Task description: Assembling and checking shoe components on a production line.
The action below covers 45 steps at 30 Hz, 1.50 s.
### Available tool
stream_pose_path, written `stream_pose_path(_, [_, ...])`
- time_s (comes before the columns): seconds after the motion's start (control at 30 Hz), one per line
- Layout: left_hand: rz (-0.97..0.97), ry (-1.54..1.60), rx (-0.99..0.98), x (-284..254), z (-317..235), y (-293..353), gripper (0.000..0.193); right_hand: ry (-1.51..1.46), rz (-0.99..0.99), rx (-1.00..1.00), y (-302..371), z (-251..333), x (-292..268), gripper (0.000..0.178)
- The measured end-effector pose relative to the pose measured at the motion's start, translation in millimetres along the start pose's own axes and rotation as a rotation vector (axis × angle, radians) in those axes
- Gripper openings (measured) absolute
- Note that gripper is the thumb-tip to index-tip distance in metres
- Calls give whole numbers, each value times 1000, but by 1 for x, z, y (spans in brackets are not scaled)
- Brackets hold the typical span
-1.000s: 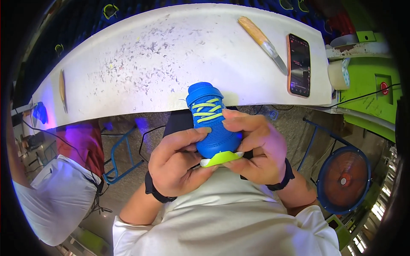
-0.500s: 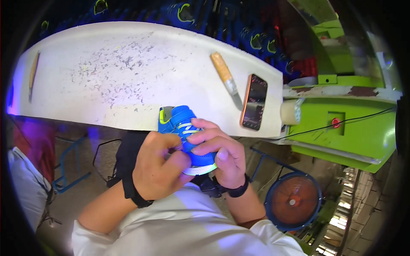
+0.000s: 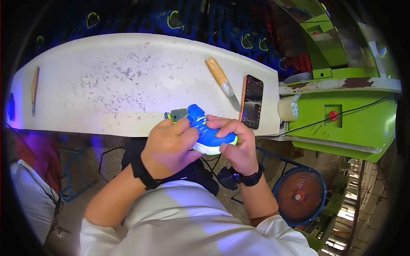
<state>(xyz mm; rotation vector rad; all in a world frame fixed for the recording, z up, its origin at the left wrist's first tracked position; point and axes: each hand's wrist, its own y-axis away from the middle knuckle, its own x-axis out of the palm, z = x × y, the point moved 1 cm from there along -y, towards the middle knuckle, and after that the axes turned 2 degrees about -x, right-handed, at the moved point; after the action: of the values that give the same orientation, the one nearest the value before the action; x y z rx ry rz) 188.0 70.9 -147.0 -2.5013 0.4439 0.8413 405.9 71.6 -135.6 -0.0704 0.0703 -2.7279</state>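
Note:
A small blue shoe (image 3: 210, 135) with pale laces, a strap and a white and yellow-green sole is held at the table's near edge. My right hand (image 3: 239, 143) grips it near the toe, fingers across the upper and thumb by the sole. My left hand (image 3: 170, 147) is closed against the shoe's left side; its fingertips are hidden behind the knuckles. The grey-lined heel opening shows beyond the left hand. A knife (image 3: 223, 83) with a wrapped tan handle lies beyond the shoe, beside a phone (image 3: 252, 102) in an orange case.
The white table (image 3: 171, 77) carries scattered dark scraps (image 3: 117, 81) and a slim pointed tool (image 3: 35, 90) at far left. A tape roll (image 3: 288, 108) sits by green machinery (image 3: 341, 128). A round fan (image 3: 299, 196) stands low right. More shoes (image 3: 175, 19) line the back.
The shoe has turned, its toe swinging right and up. My right hand has moved up and right with it. My left hand has risen slightly and stays closed at the shoe's side.

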Motion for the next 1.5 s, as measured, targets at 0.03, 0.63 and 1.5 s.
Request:
stream_pose_path(0.03, [-14, -16, 1, 3, 2, 0, 34, 34, -19, 22, -1, 1, -1, 28])
stream_pose_path(0.63, [-243, 245, 105, -37, -13, 36, 56, -746, -3, -275, -31, 4, 81, 64])
stream_pose_path(1.5, [-157, 304, -136, -44, 2, 47, 71, 166, -244, -667, -7, -45, 88, 40])
